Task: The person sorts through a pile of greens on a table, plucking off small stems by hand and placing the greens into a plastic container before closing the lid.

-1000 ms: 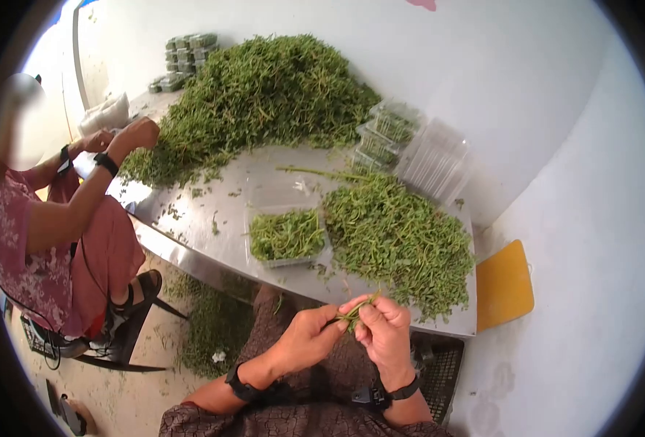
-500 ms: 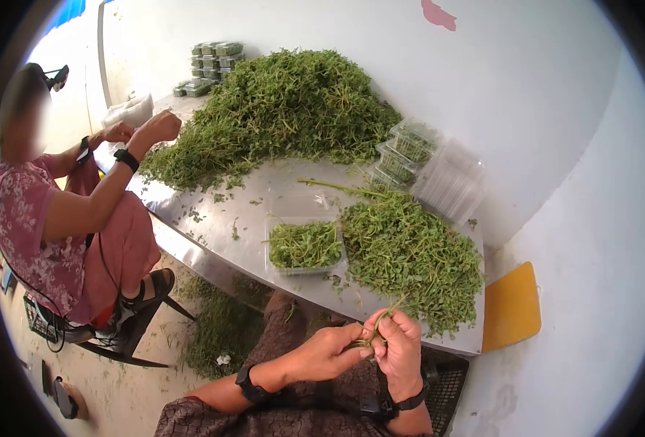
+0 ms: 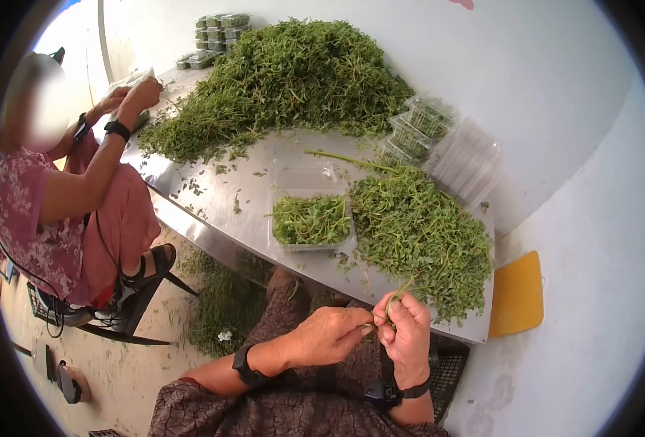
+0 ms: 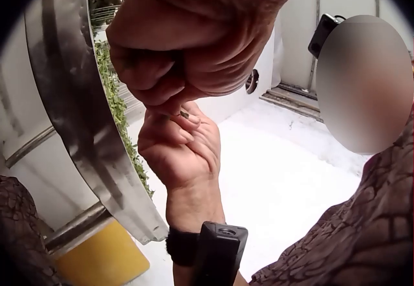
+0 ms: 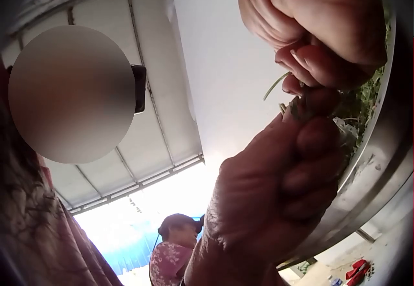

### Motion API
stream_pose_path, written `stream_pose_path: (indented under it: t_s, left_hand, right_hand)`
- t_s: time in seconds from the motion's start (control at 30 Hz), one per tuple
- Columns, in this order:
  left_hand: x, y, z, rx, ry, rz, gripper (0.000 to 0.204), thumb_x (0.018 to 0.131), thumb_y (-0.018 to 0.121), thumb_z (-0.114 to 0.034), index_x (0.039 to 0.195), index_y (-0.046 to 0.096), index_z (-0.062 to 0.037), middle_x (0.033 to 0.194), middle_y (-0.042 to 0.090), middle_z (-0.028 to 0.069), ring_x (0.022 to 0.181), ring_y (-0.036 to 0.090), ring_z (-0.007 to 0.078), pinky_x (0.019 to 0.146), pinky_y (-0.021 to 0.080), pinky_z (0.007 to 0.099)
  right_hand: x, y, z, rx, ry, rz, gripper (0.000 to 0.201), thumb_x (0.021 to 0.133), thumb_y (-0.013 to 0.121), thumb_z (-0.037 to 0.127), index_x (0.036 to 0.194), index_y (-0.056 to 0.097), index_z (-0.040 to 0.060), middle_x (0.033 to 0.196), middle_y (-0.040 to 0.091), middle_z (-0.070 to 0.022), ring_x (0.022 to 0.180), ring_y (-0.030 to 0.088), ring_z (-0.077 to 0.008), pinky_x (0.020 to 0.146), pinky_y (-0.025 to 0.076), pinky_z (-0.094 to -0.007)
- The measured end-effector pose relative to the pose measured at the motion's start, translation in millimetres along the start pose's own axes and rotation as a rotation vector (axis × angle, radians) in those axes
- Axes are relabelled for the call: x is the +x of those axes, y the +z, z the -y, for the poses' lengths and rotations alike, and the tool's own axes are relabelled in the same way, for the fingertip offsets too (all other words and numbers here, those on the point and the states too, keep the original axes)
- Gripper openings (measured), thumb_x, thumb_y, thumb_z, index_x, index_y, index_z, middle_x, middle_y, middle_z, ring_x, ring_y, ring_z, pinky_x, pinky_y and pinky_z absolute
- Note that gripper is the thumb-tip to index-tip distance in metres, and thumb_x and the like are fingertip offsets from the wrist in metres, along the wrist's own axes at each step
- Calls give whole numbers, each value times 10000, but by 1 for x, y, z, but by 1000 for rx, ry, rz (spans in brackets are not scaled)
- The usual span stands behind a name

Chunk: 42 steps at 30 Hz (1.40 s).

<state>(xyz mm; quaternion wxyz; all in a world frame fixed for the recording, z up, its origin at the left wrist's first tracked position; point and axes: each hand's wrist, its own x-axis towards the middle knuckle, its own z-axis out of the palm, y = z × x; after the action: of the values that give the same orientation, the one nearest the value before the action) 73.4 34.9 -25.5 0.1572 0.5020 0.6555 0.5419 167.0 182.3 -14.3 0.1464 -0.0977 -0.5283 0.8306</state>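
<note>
In the head view my left hand [image 3: 330, 336] and right hand [image 3: 408, 333] meet above my lap, just off the table's near edge. Both pinch green stems [image 3: 408, 282] between thumb and fingers, and one thin end sticks up past the right hand. A thin stem [image 5: 275, 87] also shows between the hands in the right wrist view; most of the greens are hidden by fingers. Beyond them on the metal table [image 3: 253, 218] stands a clear plastic box [image 3: 311, 246], lid raised, filled with leafy sprigs [image 3: 311, 218]. To its right lies a pile of leafy stems [image 3: 424, 237].
A large heap of greens [image 3: 293, 80] covers the table's far side. Filled clear boxes [image 3: 417, 131] and nested empty ones [image 3: 464, 164] stand at the right; more stacked boxes [image 3: 220, 33] are at the back. Another person [image 3: 82, 197] sits at the left. A black crate [image 3: 450, 371] is beside me.
My hands stay together; the stem end now stands up from the right hand's fingers. The head view has shifted. The other person's hands have moved from the heap's edge toward a white bag.
</note>
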Motion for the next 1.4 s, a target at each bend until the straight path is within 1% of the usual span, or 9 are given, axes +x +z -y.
stream_pose_path:
  t_s: [0.3, 0.67, 0.83, 0.93, 1.03, 1.07, 1.13, 1.23, 1.4]
  left_hand:
    - [-5, -3, 12, 228, 170, 195, 160, 829, 605, -121, 953, 596, -19, 796, 634, 164, 718, 627, 398, 598, 514, 456]
    - [-9, -8, 6, 250, 189, 196, 148, 812, 612, -146, 785, 544, -17, 660, 592, 173, 661, 619, 394, 579, 492, 467]
    - [-11, -27, -13, 236, 270, 428, 144, 804, 605, -133, 750, 527, -24, 688, 590, 161, 677, 613, 390, 590, 488, 456]
    - [-17, -43, -13, 245, 272, 535, 149, 814, 591, -142, 750, 521, -27, 709, 586, 152, 683, 609, 384, 598, 489, 453]
    - [-18, -49, -16, 119, 271, 339, 122, 848, 546, -140, 808, 554, -25, 759, 597, 156, 700, 602, 385, 614, 492, 445]
    - [-17, -46, -16, -60, 187, 156, 129, 893, 530, -134, 846, 566, -19, 752, 602, 119, 632, 601, 294, 596, 493, 388]
    - [-12, -44, -31, -338, -313, 25, 202, 980, 487, -170, 876, 560, -13, 772, 600, 63, 614, 559, 155, 575, 470, 313]
    - [-2, -30, -30, -505, -358, -79, 257, 1042, 425, -230, 928, 558, -42, 793, 578, -1, 670, 519, 60, 581, 443, 243]
    - [0, -2, -23, -599, -264, -239, 299, 1037, 455, -286, 992, 503, 5, 779, 547, 58, 639, 479, 86, 555, 426, 269]
  right_hand:
    - [-1, 2, 11, -212, 213, 14, 199, 936, 566, 145, 862, 623, -32, 647, 540, -6, 470, 405, -28, 409, 311, -185]
    - [-8, -2, 25, -205, 301, 104, 181, 953, 561, 105, 879, 640, -41, 664, 562, -11, 489, 428, -39, 416, 321, -197]
    - [-19, 3, 42, -444, 311, 394, 176, 958, 579, 108, 902, 655, -41, 673, 573, -6, 560, 484, -53, 503, 373, -208]
    - [-28, -11, 50, -491, 339, 333, 193, 961, 587, 128, 915, 656, -46, 661, 573, -7, 585, 495, -63, 531, 388, -217]
    - [-31, -3, 64, -480, 324, 156, 191, 960, 579, 132, 913, 651, -38, 658, 589, -15, 528, 490, -45, 478, 374, -194]
    - [-32, -1, 65, -434, 274, 75, 187, 959, 574, 131, 915, 649, -34, 662, 596, -17, 507, 488, -38, 458, 369, -186]
    - [-31, 7, 59, -392, 172, 75, 175, 966, 571, 124, 938, 647, -31, 676, 609, -19, 474, 478, -28, 430, 356, -175]
    - [-23, 29, 52, -451, 30, 29, 139, 965, 564, 57, 1004, 634, -58, 714, 632, -39, 537, 518, -29, 475, 414, -189]
    - [-10, 49, 29, -433, -89, -46, 137, 940, 593, 4, 1063, 601, -57, 760, 678, -58, 627, 584, -65, 556, 469, -220]
